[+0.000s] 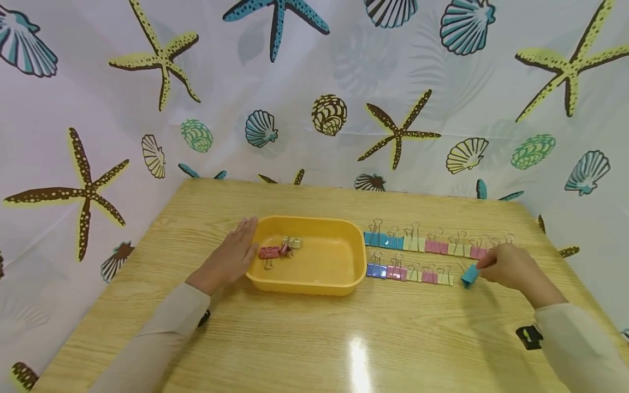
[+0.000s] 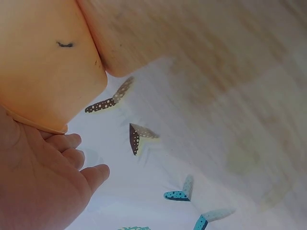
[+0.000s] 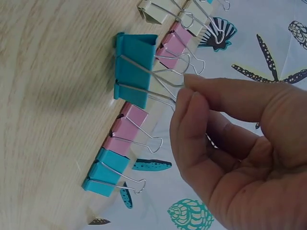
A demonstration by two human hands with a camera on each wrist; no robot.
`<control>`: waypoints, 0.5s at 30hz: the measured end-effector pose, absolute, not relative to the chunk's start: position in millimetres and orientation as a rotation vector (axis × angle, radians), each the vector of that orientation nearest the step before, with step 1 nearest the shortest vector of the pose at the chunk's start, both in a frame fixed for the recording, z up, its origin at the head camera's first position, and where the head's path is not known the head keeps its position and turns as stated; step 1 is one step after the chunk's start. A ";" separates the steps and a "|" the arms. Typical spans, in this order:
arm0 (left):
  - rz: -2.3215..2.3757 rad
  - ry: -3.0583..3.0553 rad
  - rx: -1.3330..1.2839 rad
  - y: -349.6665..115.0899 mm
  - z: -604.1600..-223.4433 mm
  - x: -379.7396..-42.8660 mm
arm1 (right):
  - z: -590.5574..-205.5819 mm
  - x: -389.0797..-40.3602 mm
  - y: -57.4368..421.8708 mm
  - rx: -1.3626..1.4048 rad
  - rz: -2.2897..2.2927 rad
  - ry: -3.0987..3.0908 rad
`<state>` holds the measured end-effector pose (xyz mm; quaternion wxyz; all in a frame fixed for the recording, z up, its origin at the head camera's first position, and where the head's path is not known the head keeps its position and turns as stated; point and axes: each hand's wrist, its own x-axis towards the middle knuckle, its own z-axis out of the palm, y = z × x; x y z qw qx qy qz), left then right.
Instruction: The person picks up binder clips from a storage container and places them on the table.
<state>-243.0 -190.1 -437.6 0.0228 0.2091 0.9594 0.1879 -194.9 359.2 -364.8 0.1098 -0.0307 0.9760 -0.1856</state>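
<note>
Clips [image 1: 282, 248]: few lie in tray [image 1: 354, 273], rows [image 1: 422, 256] remain; right hand [image 1: 511, 268] pinches teal clip [image 1: 469, 275], left hand [image 1: 233, 254] flat against the tray.

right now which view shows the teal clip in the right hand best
The right wrist view: the teal clip fills the frame, its wire handles pinched by the right hand. The head view shows it small by the front row. The left wrist view misses it.

On a wood table [image 1: 295, 338], left hand [image 1: 231, 256] lies flat against the left wall of a yellow tray [image 1: 319, 273] holding a few clips [image 1: 280, 248], while right hand [image 1: 511, 267] pinches a teal clip [image 1: 469, 275] at the right end of the near clip row [image 1: 410, 271], far row [image 1: 427, 243] just behind.
</note>
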 end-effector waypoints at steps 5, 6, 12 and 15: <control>0.579 2.969 0.650 -191.1 -436.8 -241.9 | -369.2 -200.6 360.5 -0.071 -0.547 2.826; 0.578 2.971 0.651 -191.2 -436.7 -241.7 | -369.8 -202.0 360.4 -0.077 -0.540 2.820; 0.584 2.972 0.655 -191.1 -437.4 -241.2 | -367.1 -206.3 357.5 -0.138 -0.455 2.808; 0.586 2.973 0.655 -191.5 -437.3 -240.5 | -362.5 -206.9 354.5 -0.161 -0.411 2.792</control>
